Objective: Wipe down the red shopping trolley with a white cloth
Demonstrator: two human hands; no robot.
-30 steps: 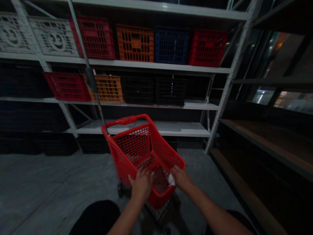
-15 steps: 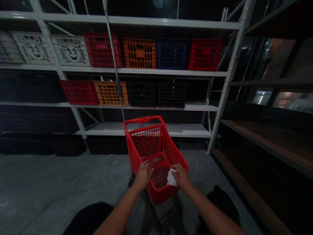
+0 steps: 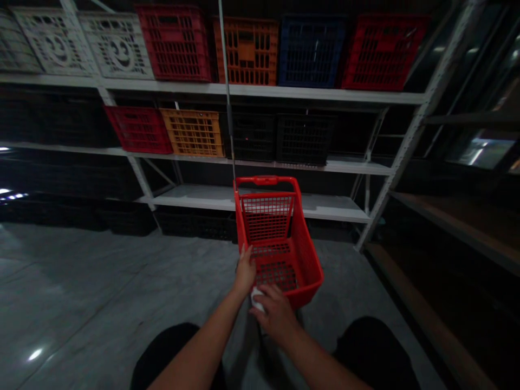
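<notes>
A red plastic shopping cart (image 3: 311, 265) with a grid back panel stands before me, its handle (image 3: 266, 180) at the far end. My left hand (image 3: 245, 273) grips the cart's left rim near the front corner, fingers pointing up along it. Close by, my right hand (image 3: 278, 314) presses a crumpled white cloth or tissue (image 3: 257, 299) against the near left corner. Its fingers partly cover the white piece. Inside the basket only the slotted floor shows. A thin grey pole (image 3: 228, 92) rises from the left end of the handle.
A white metal rack (image 3: 325, 96) behind the cart carries red, orange, blue, white and black crates, such as an orange crate (image 3: 246, 51). Dark shelving (image 3: 455, 216) runs along the right. My dark-clothed knees (image 3: 374, 352) flank the cart on the grey concrete floor (image 3: 81, 292).
My right hand has moved with the white cloth from the cart's right side to the near left corner. The cart has turned slightly, and my view has tilted down.
</notes>
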